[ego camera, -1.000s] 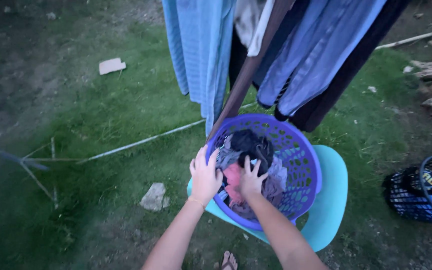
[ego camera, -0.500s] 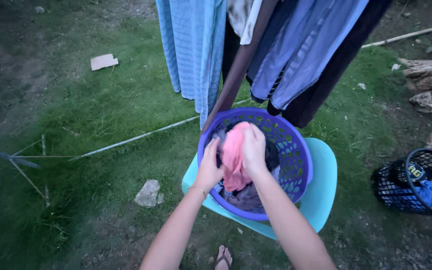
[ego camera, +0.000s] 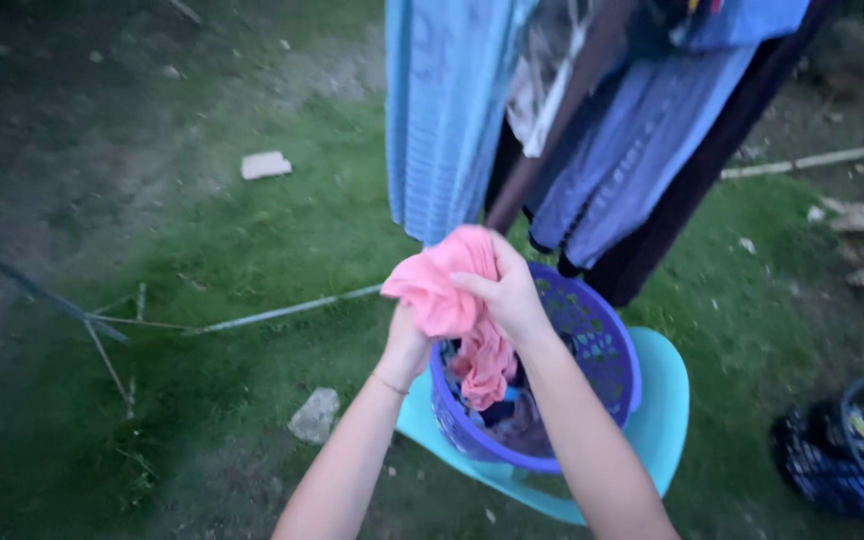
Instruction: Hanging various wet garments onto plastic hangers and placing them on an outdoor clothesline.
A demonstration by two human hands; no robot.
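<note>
The pink cloth (ego camera: pixel 457 300) hangs long-ways, top up by the hands and its loose end pointing down into the purple basket (ego camera: pixel 607 345). It is soft, crumpled and bunched at the top. The right hand (ego camera: pixel 507 290) has its fingers curled tight around the top of it. The left hand (ego camera: pixel 407 340) grips it from below, partly hidden. The basket sits on a teal chair (ego camera: pixel 667 400). Blue clothes (ego camera: pixel 442 110) hang just behind.

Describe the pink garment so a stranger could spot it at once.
Start at the round purple perforated plastic laundry basket resting on a turquoise plastic chair on the grass. Just above its near rim, the left hand and right hand hold up a crumpled pink cloth garment. It is the only pink thing; the hanging clothes are blue or dark.
</note>
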